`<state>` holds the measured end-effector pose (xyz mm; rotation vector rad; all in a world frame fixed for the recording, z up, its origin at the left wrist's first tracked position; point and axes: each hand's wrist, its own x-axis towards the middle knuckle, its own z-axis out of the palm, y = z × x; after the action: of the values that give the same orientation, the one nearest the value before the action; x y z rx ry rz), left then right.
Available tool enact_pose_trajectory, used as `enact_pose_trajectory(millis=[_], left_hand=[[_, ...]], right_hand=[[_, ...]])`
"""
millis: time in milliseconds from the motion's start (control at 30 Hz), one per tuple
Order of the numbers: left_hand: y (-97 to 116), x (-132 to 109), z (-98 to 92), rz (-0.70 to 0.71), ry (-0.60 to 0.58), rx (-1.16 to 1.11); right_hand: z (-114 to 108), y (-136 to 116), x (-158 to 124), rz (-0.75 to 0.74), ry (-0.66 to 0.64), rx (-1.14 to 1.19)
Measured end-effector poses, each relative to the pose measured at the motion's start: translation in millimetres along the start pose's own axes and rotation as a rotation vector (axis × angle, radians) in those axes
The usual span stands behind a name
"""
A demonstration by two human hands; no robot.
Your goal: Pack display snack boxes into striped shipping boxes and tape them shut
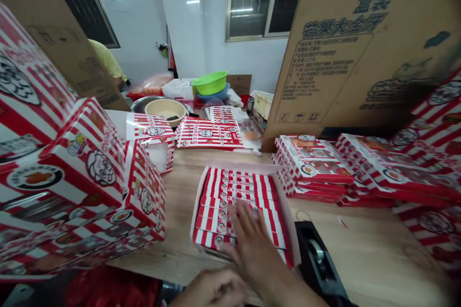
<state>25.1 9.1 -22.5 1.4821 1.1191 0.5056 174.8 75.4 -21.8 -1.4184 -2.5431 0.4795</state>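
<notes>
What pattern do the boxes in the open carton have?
Red and white stripes on the packed boxes, clearest in the head view.

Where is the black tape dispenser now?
In the head view, the tape dispenser sits low on the wooden table, just right of the open carton of striped boxes.

The left hand (212,289) is cut off by the bottom edge.

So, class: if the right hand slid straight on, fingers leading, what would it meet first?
Probably the far rim of the pale tray holding the striped cartons under the right hand, though depth is unclear.
</notes>
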Motion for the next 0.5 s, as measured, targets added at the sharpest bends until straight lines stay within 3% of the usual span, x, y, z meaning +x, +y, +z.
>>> enact_pose_trajectory(millis=[67,133,200,267,367,433,500], left_hand=[[12.6,10.4,-10.6,0.103,0.175,0.193],[12.2,28.7,-16.1,0.184,0.447,0.528],[-1.7,48.5,-14.6,0.239,0.658,0.888],[-21.4,64.1,-9.6,0.287,0.788,1.151],[-40.0,77.5,-6.3,0.334,0.840,1.314],[-36.5,81.0,-9.8,0.315,0.825,1.296],[-22.0,78.2,-16.8,0.273,0.737,1.174]], right_hand=[[18.0,17.0,-8.2,0.129,0.226,-0.154],[31.9,29.2,-16.3,0.149,0.395,-0.272],[41.1,34.9,-22.1,0.104,0.513,-0.337],[46.0,36.7,-23.3,0.070,0.588,-0.370],[45.5,40.2,-15.2,0.028,0.626,-0.367],[38.9,43.9,-7.1,0.003,0.588,-0.341],[28.1,46.5,-2.3,-0.043,0.521,-0.310]])
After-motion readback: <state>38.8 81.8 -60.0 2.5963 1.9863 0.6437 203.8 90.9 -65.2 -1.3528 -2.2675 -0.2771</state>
